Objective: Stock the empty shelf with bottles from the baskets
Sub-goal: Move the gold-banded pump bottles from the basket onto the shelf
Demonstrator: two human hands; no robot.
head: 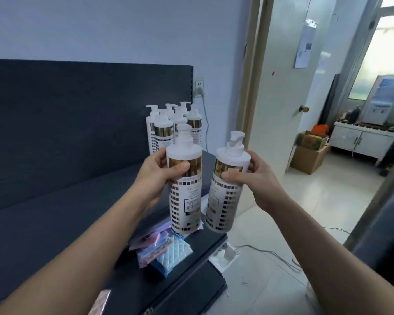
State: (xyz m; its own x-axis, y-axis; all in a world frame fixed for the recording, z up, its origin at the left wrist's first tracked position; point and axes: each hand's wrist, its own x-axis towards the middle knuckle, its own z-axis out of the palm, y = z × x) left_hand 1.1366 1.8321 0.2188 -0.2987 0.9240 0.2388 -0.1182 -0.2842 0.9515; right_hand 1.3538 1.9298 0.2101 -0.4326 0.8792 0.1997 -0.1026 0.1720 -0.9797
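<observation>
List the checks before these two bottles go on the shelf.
1. Grip of left hand on left bottle: ok.
2. Grip of right hand on right bottle: ok.
3. Both held bottles pump-end up: ok.
4. Bare shelf left of the standing bottles: ok.
5. Standing bottles upright: ok.
6. Pump heads locked: cannot tell.

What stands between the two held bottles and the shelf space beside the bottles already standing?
Nothing visible. The left-hand bottle and right-hand bottle face bare shelf; the standing bottles crowd only its far right end.
</observation>
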